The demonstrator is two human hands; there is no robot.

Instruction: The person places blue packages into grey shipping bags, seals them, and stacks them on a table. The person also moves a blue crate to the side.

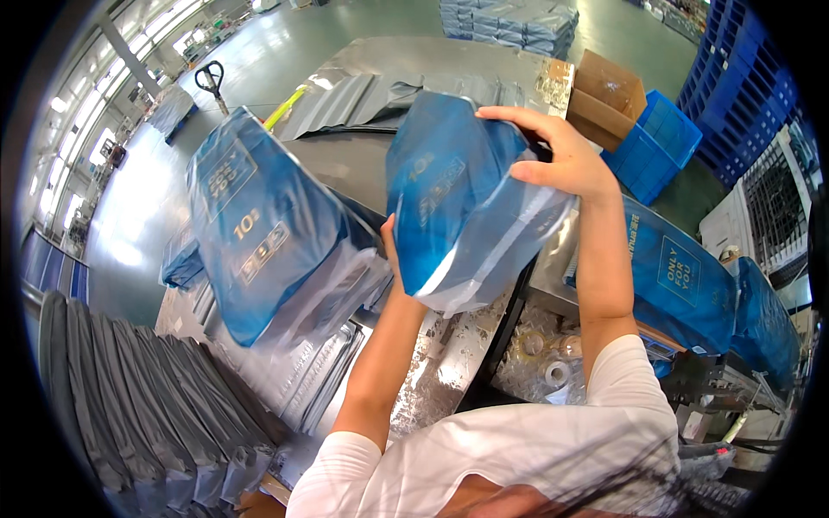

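Observation:
Above the metal table, my two hands hold up a blue-and-clear plastic pack [445, 186], tilted. My right hand [566, 155] grips its upper right edge, fingers over the top and thumb on the side. At the lower left edge, the thumb of my left hand [391, 246] shows; its other fingers are hidden behind the pack. Close beside it on the left stands a second blue plastic pack [272, 233] with a clear end, on the table. Flat grey plastic bags [345, 108] lie at the far side, and more grey bags [324, 371] lie under the second pack.
Folded grey bundles [147, 388] stand in a row at lower left. More blue packs [682, 268] lie at right. A cardboard box [604, 95], a blue crate [652, 142] and stacked blue pallets [734, 86] stand far right. Tape rolls [557, 373] sit below my right arm.

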